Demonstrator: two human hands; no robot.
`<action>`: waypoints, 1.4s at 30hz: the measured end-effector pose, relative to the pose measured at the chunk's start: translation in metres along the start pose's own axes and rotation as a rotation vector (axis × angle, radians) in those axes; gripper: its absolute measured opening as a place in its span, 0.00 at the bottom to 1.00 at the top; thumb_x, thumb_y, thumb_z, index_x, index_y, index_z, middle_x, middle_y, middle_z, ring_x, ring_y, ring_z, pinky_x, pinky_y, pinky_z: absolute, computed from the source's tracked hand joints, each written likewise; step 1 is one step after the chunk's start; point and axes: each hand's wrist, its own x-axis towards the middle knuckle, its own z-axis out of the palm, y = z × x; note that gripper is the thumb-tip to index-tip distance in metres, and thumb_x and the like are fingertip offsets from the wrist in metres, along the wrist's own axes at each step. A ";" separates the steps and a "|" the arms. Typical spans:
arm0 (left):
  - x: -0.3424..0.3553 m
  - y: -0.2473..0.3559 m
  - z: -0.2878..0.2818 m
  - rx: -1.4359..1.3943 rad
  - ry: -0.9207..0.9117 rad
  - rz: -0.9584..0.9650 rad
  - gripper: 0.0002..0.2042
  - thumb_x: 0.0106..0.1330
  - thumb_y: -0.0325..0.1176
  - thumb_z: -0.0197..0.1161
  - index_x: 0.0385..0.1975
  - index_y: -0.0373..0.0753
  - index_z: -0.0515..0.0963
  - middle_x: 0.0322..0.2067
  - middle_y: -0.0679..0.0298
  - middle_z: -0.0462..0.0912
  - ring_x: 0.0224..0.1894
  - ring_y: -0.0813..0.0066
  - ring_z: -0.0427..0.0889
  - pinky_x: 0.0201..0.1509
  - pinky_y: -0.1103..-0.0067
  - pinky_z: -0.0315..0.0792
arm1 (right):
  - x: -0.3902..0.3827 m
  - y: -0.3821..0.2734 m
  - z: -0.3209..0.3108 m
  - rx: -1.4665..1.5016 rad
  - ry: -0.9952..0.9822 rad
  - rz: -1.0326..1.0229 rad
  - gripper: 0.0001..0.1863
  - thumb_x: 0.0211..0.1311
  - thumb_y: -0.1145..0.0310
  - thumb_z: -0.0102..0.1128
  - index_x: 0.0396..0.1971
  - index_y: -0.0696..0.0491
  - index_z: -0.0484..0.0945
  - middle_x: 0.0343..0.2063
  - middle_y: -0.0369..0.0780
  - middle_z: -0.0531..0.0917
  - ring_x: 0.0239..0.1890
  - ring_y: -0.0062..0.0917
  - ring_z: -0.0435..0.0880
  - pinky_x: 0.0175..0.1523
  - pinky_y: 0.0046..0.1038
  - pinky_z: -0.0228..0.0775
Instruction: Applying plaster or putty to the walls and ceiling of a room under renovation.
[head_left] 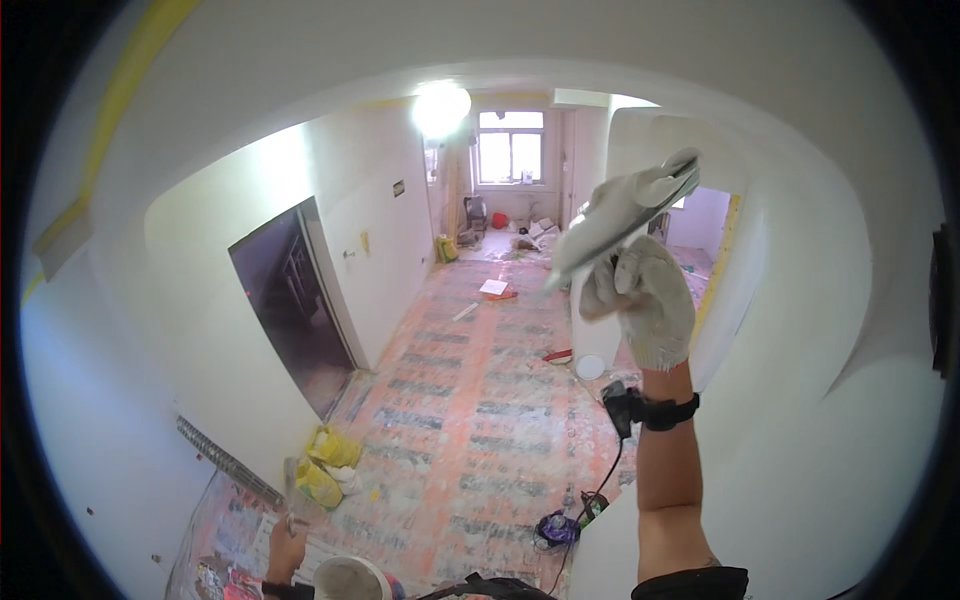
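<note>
My right hand [655, 295], in a whitish work glove, is raised at the right of the head view. Its fingers are closed on a plastering trowel [630, 232], tilted with its right end higher. Thick white plaster [618, 200] sits on its upper side; the handle is mostly hidden by the glove. Low at the left, my left hand [286, 552] is closed round a narrow upright tool with a pale blade [291, 480], which looks like a putty knife. A bucket [350, 580] with greyish contents stands just right of that hand, cut by the lower edge.
Yellow bags [325, 475] and a ribbed duct [230, 460] lie by the left wall, near a dark doorway [295, 305]. A cable runs past a purple object [556, 530]. Red-handled tools [558, 357] and a white lid [590, 367] lie on the covered floor [455, 440].
</note>
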 end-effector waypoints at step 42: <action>-0.290 -0.365 0.136 -0.188 -0.105 -0.847 0.25 0.68 0.51 0.59 0.56 0.37 0.75 0.35 0.49 0.74 0.34 0.58 0.71 0.38 0.65 0.66 | 0.213 0.268 0.280 -1.012 -0.004 -0.780 0.07 0.63 0.70 0.63 0.30 0.59 0.78 0.27 0.43 0.80 0.28 0.35 0.79 0.37 0.32 0.71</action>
